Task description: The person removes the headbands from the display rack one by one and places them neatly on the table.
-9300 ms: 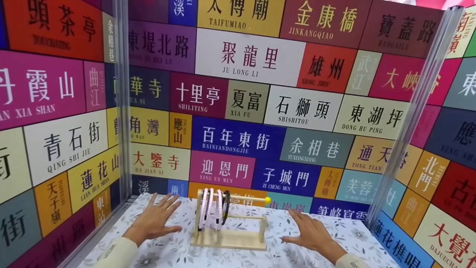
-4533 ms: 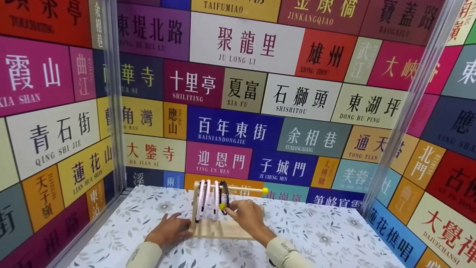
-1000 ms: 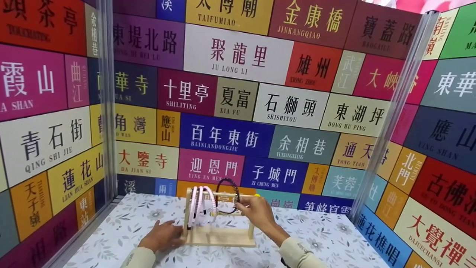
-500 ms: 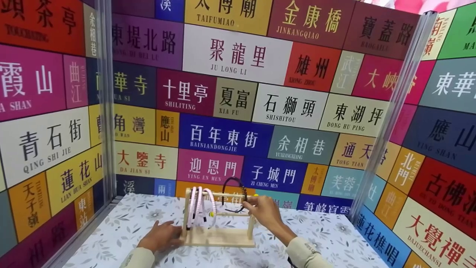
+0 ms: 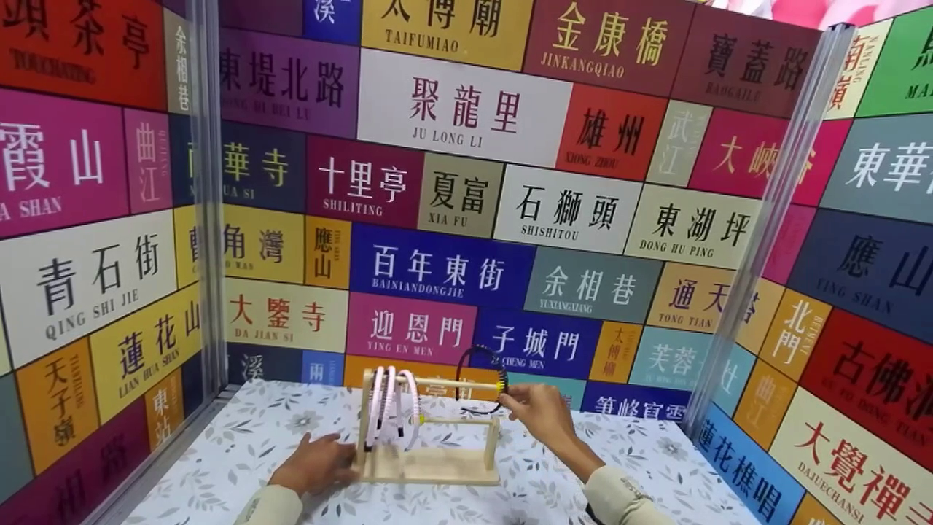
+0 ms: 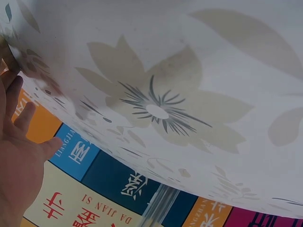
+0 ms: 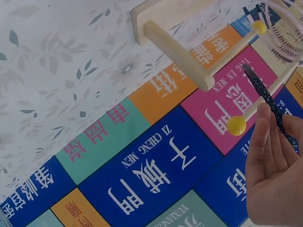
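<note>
My right hand pinches a black headband by its side, at the free end of the upper rod of a wooden display rack. In the right wrist view the dark, glittery headband overlaps the rod just behind its yellow end ball. Several pale pink headbands hang together at the rod's left end. My left hand rests at the left end of the rack's base, fingers relaxed. In the left wrist view, the left hand is partly cut off at the edge.
The rack's shorter lower rod ends in another yellow ball, near the pink headbands. A floral cloth covers the table. Colourful sign-printed panels with metal posts enclose it behind and at both sides.
My right hand took hold of the black headband and has drawn it rightward along the upper rod to the yellow ball. The left hand came to the rack's base and has stayed there.
</note>
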Demonstrator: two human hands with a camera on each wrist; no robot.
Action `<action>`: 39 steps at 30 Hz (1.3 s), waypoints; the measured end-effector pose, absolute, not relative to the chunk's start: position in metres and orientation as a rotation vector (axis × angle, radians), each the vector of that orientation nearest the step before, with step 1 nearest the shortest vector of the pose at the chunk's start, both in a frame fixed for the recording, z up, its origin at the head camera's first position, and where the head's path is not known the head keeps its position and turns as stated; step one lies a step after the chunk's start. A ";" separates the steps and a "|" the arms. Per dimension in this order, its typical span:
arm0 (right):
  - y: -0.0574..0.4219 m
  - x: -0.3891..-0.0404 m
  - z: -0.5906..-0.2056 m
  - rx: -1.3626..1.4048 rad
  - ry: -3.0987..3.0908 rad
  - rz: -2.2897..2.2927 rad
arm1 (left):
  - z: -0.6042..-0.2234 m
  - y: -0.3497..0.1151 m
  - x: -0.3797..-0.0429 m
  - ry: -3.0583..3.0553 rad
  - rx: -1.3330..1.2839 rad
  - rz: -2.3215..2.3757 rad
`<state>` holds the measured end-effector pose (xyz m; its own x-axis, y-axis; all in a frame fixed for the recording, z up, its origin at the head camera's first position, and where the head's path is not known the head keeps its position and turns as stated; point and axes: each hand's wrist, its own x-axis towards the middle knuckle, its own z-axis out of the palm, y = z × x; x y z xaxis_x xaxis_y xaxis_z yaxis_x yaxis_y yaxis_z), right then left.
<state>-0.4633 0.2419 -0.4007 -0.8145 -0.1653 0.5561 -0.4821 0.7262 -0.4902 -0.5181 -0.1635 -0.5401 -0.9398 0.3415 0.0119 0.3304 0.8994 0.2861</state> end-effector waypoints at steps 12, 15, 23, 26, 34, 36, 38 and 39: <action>0.266 -0.464 -0.399 0.347 -2.468 0.943 | -0.538 -0.163 -0.516 3.019 0.541 0.447; 0.274 -0.465 -0.401 0.300 -2.469 0.943 | -0.537 -0.164 -0.515 3.030 0.561 0.437; 0.296 -0.469 -0.406 0.212 -2.474 0.928 | -0.536 -0.166 -0.514 3.057 0.602 0.389; 0.302 -0.469 -0.410 0.205 -2.486 0.921 | -0.534 -0.165 -0.514 3.057 0.599 0.378; 0.319 -0.470 -0.425 0.175 -2.536 0.921 | -0.533 -0.163 -0.514 3.026 0.564 0.411; 0.323 -0.470 -0.430 0.159 -2.557 0.927 | -0.533 -0.162 -0.513 3.017 0.556 0.421; 0.328 -0.471 -0.434 0.133 -2.585 0.930 | -0.533 -0.162 -0.513 3.009 0.545 0.432; 0.330 -0.471 -0.437 0.117 -2.601 0.932 | -0.534 -0.162 -0.513 3.005 0.540 0.436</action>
